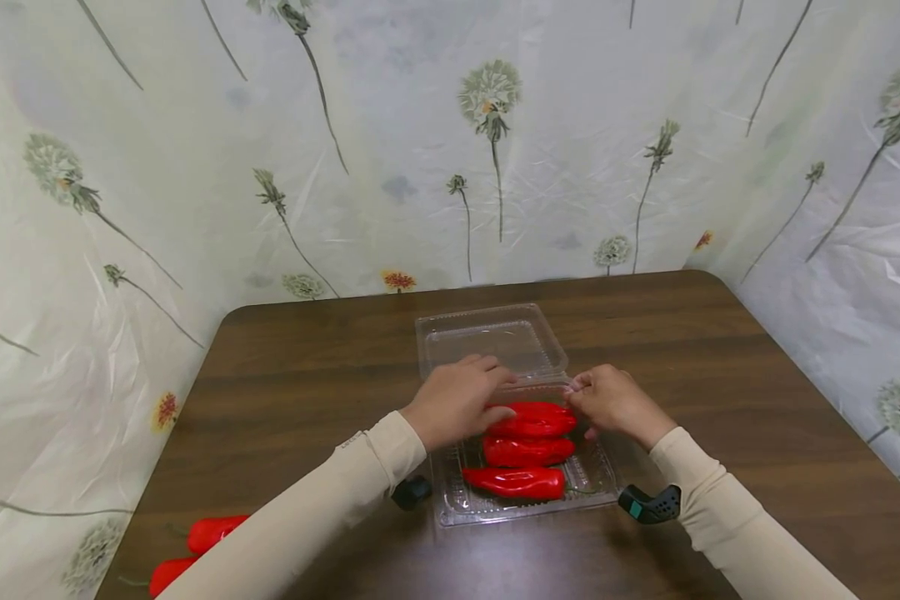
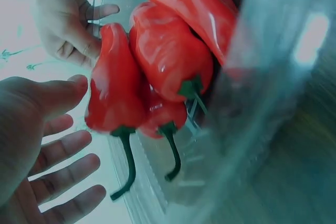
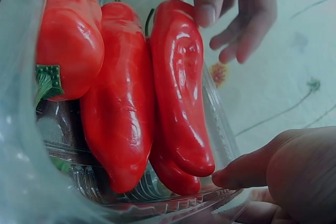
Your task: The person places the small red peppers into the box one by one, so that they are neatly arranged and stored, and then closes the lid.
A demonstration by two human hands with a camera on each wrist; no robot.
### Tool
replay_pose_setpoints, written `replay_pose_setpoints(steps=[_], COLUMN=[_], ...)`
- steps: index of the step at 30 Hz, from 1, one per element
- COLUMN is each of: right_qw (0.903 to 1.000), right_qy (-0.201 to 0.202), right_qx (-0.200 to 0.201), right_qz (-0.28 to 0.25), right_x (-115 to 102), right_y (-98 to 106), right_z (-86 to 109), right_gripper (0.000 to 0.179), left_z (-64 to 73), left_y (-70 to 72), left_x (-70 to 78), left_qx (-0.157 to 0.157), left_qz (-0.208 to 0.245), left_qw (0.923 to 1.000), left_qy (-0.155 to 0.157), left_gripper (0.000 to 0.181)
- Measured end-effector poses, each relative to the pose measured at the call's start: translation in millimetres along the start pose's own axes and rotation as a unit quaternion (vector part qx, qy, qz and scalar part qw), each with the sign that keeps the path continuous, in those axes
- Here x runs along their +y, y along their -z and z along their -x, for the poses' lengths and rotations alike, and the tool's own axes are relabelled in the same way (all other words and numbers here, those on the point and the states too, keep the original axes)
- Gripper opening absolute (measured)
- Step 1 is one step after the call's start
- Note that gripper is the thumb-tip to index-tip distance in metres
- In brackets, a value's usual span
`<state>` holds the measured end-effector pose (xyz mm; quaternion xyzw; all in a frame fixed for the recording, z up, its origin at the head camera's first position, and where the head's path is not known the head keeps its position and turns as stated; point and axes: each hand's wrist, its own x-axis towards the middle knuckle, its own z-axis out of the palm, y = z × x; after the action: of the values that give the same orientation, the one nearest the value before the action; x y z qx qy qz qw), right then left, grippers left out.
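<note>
A clear plastic clamshell box (image 1: 487,517) lies on the table, its lid (image 1: 487,333) folded back away from me. Inside lie several glossy red peppers (image 1: 513,483) with green stems, side by side and partly stacked. My right hand (image 1: 621,404) pinches the box's far right rim, thumb (image 3: 241,172) on top and fingers beneath. Over the far left of the box is my left hand (image 1: 457,402), its fingers spread and relaxed. In the left wrist view, its thumb (image 2: 63,94) is beside a pepper (image 2: 115,87) on top of the pile.
Two more red peppers (image 1: 213,533) lie at the table's near left, partly hidden by my left sleeve. A dark wooden table (image 1: 307,400) runs back to a flower-printed sheet (image 1: 420,167). A black wrist device (image 1: 648,504) is beside my right cuff.
</note>
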<state>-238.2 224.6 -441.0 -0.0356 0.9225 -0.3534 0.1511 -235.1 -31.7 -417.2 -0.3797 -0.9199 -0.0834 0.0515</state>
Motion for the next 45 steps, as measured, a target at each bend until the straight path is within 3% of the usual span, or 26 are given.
replay_pose_setpoints(steps=[9,20,31,39,45], right_qw=[1.0000,0.9999,0.9998,0.9998,0.9999], right_qy=[-0.002,-0.007,-0.014,-0.011,-0.007], right_qx=[-0.004,-0.007,-0.010,-0.009,-0.007], right_qz=[-0.002,-0.008,-0.013,-0.013,-0.009], right_x=[0,1,1,2,3], right_y=[-1,2,-1,-1,-1], right_z=[0.3,0.3,-0.9,-1.1,-1.3], right_gripper=[0.015,0.018,0.018,0.018,0.016], left_z=[25.9,68.1,119.4,163.5,189.9], left_y=[9.8,21.8,33.9,39.9,41.9], left_x=[-16.7,-49.7,-70.0,-88.4,-97.5], left_qx=[0.014,0.041,0.062,0.051,0.017], left_qz=[0.035,0.063,0.063,0.065,0.066], left_qw=[0.9988,0.9943,0.9878,0.9869,0.9884], left_qy=[0.030,0.075,0.128,0.139,0.136], left_gripper=[0.045,0.048,0.046,0.050,0.050])
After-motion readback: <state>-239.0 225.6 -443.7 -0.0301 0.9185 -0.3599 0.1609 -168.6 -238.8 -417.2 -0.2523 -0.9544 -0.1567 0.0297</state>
